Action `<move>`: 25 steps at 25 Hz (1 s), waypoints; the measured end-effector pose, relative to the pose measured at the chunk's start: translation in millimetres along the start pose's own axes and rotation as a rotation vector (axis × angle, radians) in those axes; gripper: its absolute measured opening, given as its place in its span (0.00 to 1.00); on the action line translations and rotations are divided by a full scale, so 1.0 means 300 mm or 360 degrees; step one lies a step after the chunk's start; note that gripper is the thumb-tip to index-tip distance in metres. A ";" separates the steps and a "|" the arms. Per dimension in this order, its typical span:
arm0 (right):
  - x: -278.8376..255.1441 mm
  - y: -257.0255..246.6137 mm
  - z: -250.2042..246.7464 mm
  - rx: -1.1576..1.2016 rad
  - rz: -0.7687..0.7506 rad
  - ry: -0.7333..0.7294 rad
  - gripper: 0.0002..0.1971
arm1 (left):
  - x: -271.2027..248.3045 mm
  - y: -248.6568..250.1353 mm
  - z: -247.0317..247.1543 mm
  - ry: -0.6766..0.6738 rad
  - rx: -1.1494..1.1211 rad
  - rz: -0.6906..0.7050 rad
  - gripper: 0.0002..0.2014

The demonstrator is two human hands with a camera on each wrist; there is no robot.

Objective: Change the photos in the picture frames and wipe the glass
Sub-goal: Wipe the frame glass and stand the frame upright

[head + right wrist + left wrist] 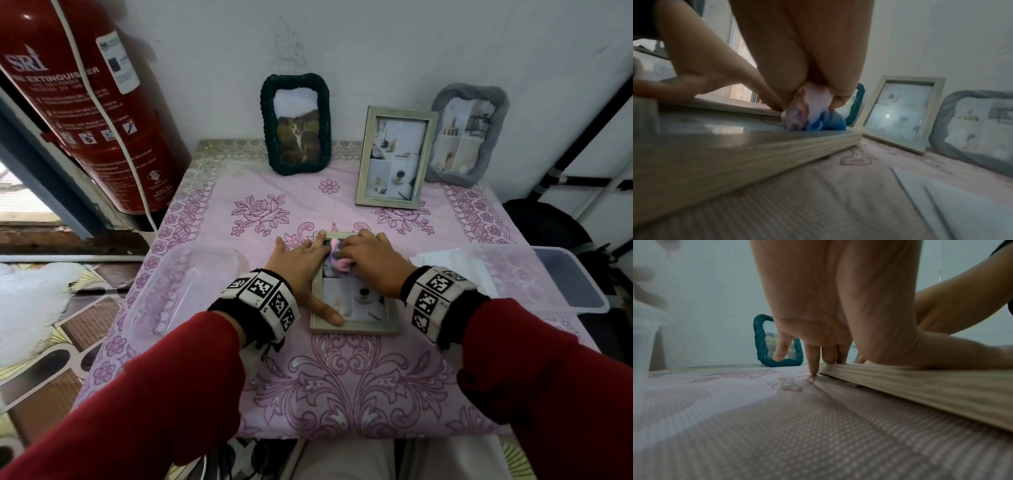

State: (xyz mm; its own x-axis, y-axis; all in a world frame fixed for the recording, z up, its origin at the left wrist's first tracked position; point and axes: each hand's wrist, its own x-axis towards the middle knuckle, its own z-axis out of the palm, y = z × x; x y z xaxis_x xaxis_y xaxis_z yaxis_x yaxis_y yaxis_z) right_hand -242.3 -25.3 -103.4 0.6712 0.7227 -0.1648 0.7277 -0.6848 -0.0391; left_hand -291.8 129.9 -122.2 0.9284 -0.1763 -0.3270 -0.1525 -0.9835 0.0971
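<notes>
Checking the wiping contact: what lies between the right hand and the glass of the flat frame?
A bunched pink and blue cloth, gripped by the right hand against the flat frame; right wrist view.

picture frames: 4, three upright by the wall – dark green woven frame (295,124), pale wooden frame (394,158), grey frame (466,134) – one flat wooden frame (352,325) | cloths: 1, pink and blue cloth (337,262) | clear trays: 2, left tray (178,291), right tray (548,274) | fire extinguishers: 1 (85,102) | hands: 2, left hand (301,267), right hand (371,260)
</notes>
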 end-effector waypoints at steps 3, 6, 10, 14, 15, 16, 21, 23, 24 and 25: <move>0.009 0.004 0.023 0.0010 -0.0081 0.0040 0.09 | -0.001 0.001 -0.002 0.0001 0.0017 0.0001 0.69; -0.018 0.018 0.030 0.0053 -0.0165 -0.0017 0.17 | -0.005 0.003 -0.001 -0.0011 0.0023 -0.0005 0.67; -0.118 -0.001 0.048 -0.0043 -0.0374 0.0005 0.20 | -0.010 0.003 -0.006 -0.0018 0.0046 -0.0003 0.65; -0.193 0.031 0.039 -0.0402 -0.0317 0.0112 0.15 | -0.004 0.002 -0.009 -0.0014 0.0071 0.0007 0.65; -0.190 0.043 0.029 -0.0430 -0.0268 0.0119 0.14 | -0.003 0.001 -0.008 -0.0011 0.0066 0.0011 0.66; -0.178 0.053 0.022 -0.0437 -0.0223 0.0120 0.13 | -0.004 0.001 -0.005 -0.0006 0.0054 0.0009 0.66; -0.047 0.082 0.002 -0.0190 0.0002 0.0085 0.14 | 0.001 -0.002 0.002 0.0000 0.0023 0.0000 0.66; -0.010 0.082 0.001 -0.0015 0.0063 0.0050 0.16 | 0.002 0.000 0.001 -0.0004 0.0011 -0.0005 0.67; 0.001 0.079 0.006 0.0027 0.0063 0.0046 0.17 | 0.000 0.002 -0.001 -0.0005 0.0006 -0.0009 0.67; 0.008 0.074 0.015 0.0055 0.0053 0.0048 0.18 | -0.001 0.003 -0.003 -0.0007 0.0004 -0.0011 0.67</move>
State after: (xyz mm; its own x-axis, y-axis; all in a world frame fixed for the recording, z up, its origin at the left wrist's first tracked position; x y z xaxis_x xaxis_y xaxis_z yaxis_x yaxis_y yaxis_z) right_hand -225.3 -39.1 -109.3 0.6995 0.7014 -0.1369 0.6997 -0.7111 -0.0682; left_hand -291.9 129.1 -121.3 0.9279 -0.1696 -0.3319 -0.1469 -0.9848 0.0924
